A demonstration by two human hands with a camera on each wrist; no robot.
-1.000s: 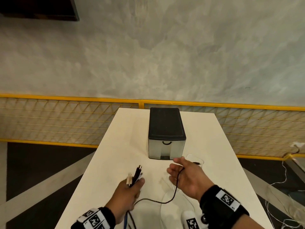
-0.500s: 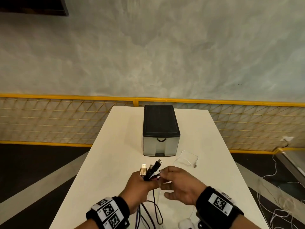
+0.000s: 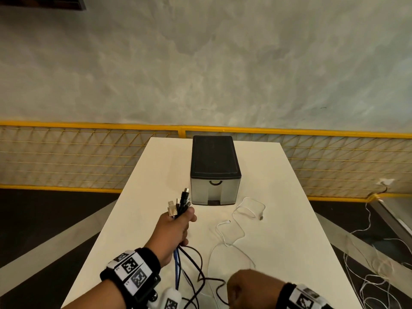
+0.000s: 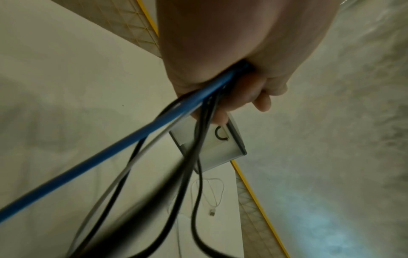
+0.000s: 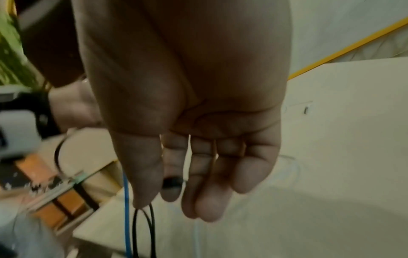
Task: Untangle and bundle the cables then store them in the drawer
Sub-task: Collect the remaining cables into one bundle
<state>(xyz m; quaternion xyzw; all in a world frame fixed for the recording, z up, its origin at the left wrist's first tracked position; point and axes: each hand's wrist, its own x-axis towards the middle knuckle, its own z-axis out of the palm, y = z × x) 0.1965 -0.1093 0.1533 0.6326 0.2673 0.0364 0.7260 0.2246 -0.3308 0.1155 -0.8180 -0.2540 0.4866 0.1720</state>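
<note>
Right hand (image 3: 252, 288) has dropped away from the plug bunch to the near table edge since half a second ago; left hand (image 3: 176, 226) has lifted slightly and kept its grip. Left hand is clamped round the cables (image 3: 178, 208): plug ends stick up out of the fist, and the blue cable (image 4: 123, 144) and black ones trail down from under the palm toward the person. Right hand hangs low over those trailing loops, fingers loosely curled in the wrist view; a black cable (image 5: 143, 227) runs just under the thumb tip, but I cannot tell whether it is pinched or only touched. White cable (image 3: 234, 221) lies loose on the table (image 3: 289, 219), right of the left hand and ahead of the right, not gathered. Drawer (image 3: 215, 190) sits closed, just beyond the left hand, handle facing the person.

Key relation: the held bundle's long axis runs from the fist back toward the person, so the slack lies directly under the right hand, the nearer one for it. My guess is the next move is gathering or coiling that slack; the white cable is also nearer the right hand. Bundling is partly done, storing not yet begun.
</note>
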